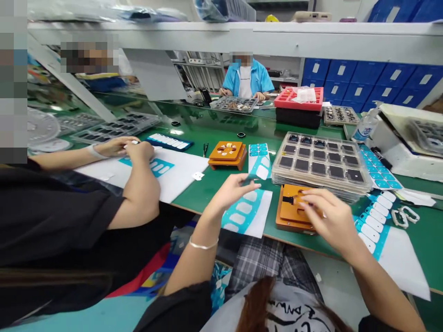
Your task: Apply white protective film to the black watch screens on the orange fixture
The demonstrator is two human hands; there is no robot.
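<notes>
I am working partway along, it seems: a small black strip-like piece (288,199) is sitting on the orange rectangular block (292,216), and white labels are remaining on the teal-and-white sheet (254,213); I cannot tell how many pieces are finished. My right hand (332,216) is hovering over the block's right side, fingers loosely parted, the black piece lying just left of my fingertips; any hold is unclear. My left hand (230,193) is hanging above the sheet, thumb and forefinger slightly apart, its hold uncertain.
</notes>
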